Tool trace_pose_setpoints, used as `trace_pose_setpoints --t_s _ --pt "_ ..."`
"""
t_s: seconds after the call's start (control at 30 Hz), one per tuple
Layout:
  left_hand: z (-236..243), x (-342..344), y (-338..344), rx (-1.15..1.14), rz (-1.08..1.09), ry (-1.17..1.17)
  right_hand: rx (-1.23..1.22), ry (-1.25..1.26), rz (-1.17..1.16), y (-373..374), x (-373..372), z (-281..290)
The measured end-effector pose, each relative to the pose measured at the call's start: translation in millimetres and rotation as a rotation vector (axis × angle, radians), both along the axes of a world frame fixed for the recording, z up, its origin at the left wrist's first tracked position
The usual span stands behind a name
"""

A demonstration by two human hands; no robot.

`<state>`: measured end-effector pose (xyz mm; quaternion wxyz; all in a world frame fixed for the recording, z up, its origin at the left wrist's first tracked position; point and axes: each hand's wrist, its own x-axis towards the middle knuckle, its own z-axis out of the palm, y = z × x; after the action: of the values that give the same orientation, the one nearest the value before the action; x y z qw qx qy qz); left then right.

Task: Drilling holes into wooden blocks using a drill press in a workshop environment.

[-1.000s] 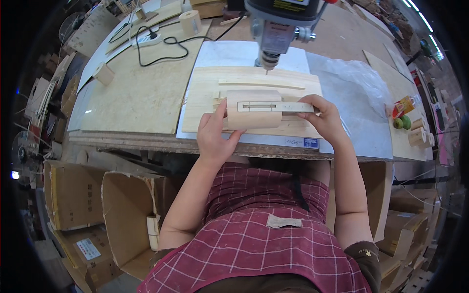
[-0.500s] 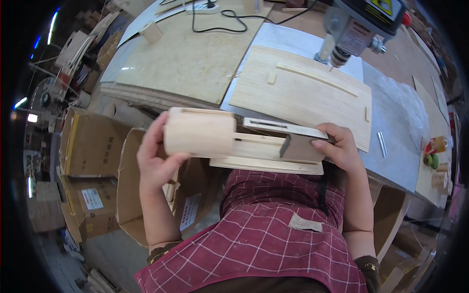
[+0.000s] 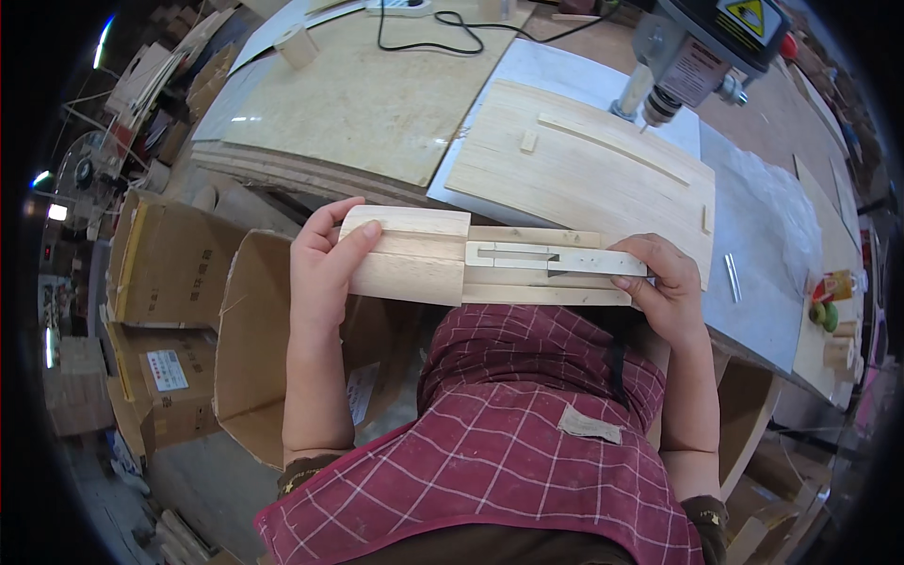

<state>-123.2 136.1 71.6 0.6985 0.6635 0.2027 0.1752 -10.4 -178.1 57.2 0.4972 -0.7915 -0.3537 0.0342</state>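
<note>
The left hand [image 3: 320,261] is being held with its thumb slanted in front of bent fingers. The right hand [image 3: 676,294] is being held in a pinch, thumb nearer the body. The 2 bare forearms [image 3: 315,395] are being extended forward, well apart.

A slotted strip [image 3: 576,260] lies beside a grooved block [image 3: 411,259].

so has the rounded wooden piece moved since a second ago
Yes: relative to the drill press, the rounded wooden piece has moved leftward and toward the person, away from the board it appeared over.
</note>
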Motion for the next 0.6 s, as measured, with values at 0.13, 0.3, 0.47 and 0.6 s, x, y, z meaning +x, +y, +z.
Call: trace_pose_setpoints --t_s 0.13,0.3,0.47,0.6 --pt "-4 10 -14 -0.036 -0.054 -0.001 -0.027 0.043 -0.037 -12 -4 2" --pt "-8 15 -23 -0.055 -0.110 -0.024 0.007 -0.003 -0.069 -23 -4 -3" --pt "-24 20 -49 -0.256 -0.285 0.025 0.000 -0.009 -0.098 -11 -12 -4" --pt "-28 36 -75 -0.203 -0.301 -0.096 0.005 -0.057 -0.179 -19 -11 -7"
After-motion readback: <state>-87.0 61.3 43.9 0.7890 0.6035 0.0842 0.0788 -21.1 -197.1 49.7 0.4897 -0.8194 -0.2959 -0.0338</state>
